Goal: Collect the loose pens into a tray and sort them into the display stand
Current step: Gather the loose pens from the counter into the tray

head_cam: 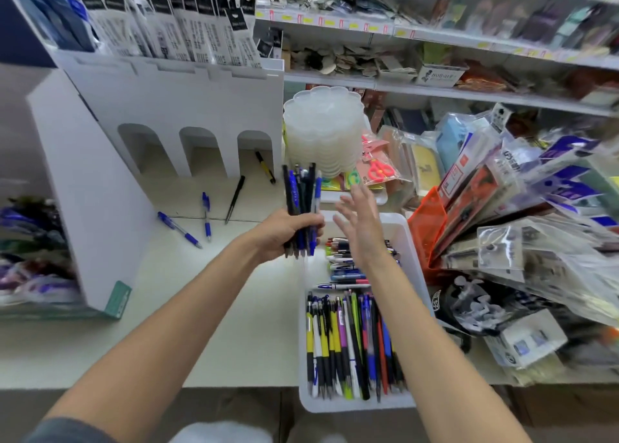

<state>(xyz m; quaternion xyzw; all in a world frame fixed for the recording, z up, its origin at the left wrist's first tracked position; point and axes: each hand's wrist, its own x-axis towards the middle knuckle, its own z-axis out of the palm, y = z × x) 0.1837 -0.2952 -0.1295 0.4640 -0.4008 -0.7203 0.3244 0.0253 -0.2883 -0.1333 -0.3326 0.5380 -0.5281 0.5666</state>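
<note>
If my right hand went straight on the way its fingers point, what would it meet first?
Likely the scissors packet just beyond the right hand, in front of the stack of plastic dishes; depth is unclear.

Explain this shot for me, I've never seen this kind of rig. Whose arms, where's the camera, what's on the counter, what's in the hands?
No robot: these are a person's bare arms, filmed by one wide-angle camera worn on the head, looking forward and down. The left hand grips an upright bundle of pens. The right hand is open and spread, holding nothing, above the far end of a white tray full of pens. On the pale counter, before the white display stand, lie four loose pens: a blue pen at left, a second blue pen, a black pen, and a black-and-yellow pen at the stand's right arch. Packaged goods crowd the right.
</note>
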